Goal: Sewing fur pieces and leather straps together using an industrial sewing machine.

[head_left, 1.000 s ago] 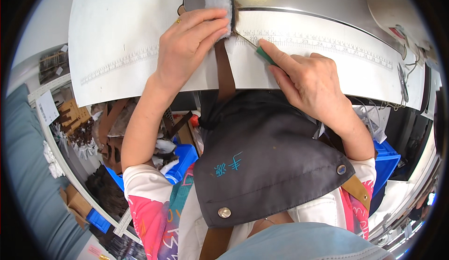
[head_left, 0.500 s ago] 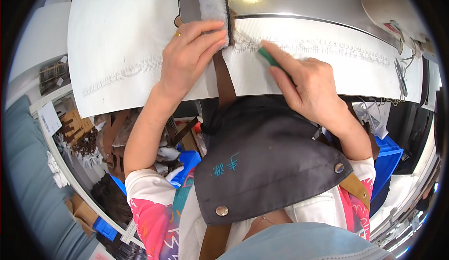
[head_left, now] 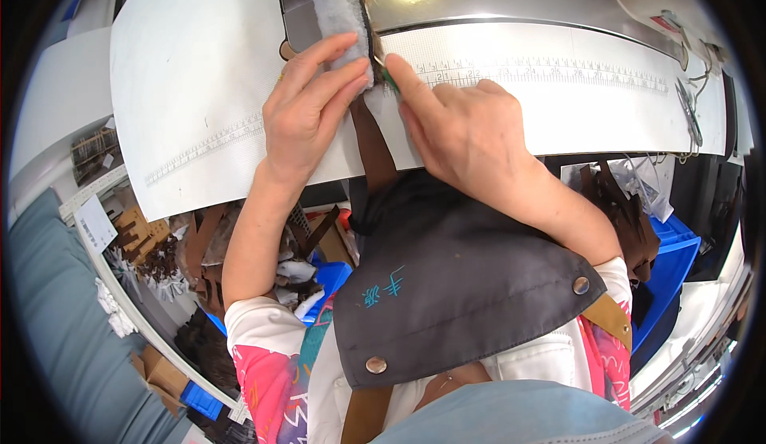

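Note:
A pale fluffy fur strip (head_left: 333, 1) with a dark edge and brownish fur along its right side lies over the work table at the top. The fingers of my left hand (head_left: 307, 117) press and pinch its near end. In my right hand (head_left: 471, 125) is a green-handled tool (head_left: 389, 81) with a thin metal tip, mostly hidden by my fingers. That tip meets the fur's right edge, close to my left fingertips. From the near end of the fur a brown strap (head_left: 371, 145) runs down over the table edge towards my apron.
A sewing machine (head_left: 638, 5) with a metal bed stands at the back right. Printed rulers run across the white table (head_left: 191, 85). Small scissors (head_left: 688, 113) lie at its right end. Below are blue bins (head_left: 666, 260) and brown strips (head_left: 626, 221).
My right hand has moved left, bringing the tool's tip up to the fur's edge. The fur strip and my left hand have shifted slightly left in view.

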A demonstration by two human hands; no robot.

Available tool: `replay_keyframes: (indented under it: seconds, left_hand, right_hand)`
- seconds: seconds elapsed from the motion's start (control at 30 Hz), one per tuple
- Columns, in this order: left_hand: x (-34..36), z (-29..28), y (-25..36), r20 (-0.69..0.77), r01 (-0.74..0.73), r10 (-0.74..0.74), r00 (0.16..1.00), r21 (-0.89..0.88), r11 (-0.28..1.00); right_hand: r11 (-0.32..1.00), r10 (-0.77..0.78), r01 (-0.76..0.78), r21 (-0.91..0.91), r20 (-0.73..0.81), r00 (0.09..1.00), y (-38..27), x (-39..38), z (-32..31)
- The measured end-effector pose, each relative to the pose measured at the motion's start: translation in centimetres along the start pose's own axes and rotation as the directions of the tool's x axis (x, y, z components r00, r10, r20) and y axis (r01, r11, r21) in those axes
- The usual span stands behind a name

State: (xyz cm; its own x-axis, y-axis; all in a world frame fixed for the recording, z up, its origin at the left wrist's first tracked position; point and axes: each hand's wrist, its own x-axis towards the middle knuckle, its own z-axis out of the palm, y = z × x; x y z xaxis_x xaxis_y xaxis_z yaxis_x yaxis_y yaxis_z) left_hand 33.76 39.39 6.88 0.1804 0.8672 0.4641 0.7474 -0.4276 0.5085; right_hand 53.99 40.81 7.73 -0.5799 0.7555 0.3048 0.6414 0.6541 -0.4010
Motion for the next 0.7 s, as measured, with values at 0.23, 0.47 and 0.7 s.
replay_keyframes:
  seconds: [0.23, 0.47, 0.7]
  left_hand:
    - [-0.1, -0.7, 0.3, 0.033, 0.033, -0.033, 0.999, 0.015, 0.999]
    - [-0.1, -0.4, -0.1, -0.004, -0.015, 0.015, 1.000, -0.001, 1.000]
    - [-0.1, -0.7, 0.0, 0.030, 0.003, -0.002, 1.000, -0.038, 0.999]
  right_hand:
    - [0.962, -0.221, 0.182, 0.201, 0.196, 0.955, 2.9, -0.4, -3.5]
    - [0.962, -0.232, 0.225, 0.154, 0.027, 0.972, 4.9, 4.3, -3.9]
    - [0.977, -0.212, 0.212, 0.002, 0.054, 0.976, 5.8, 7.9, -1.3]
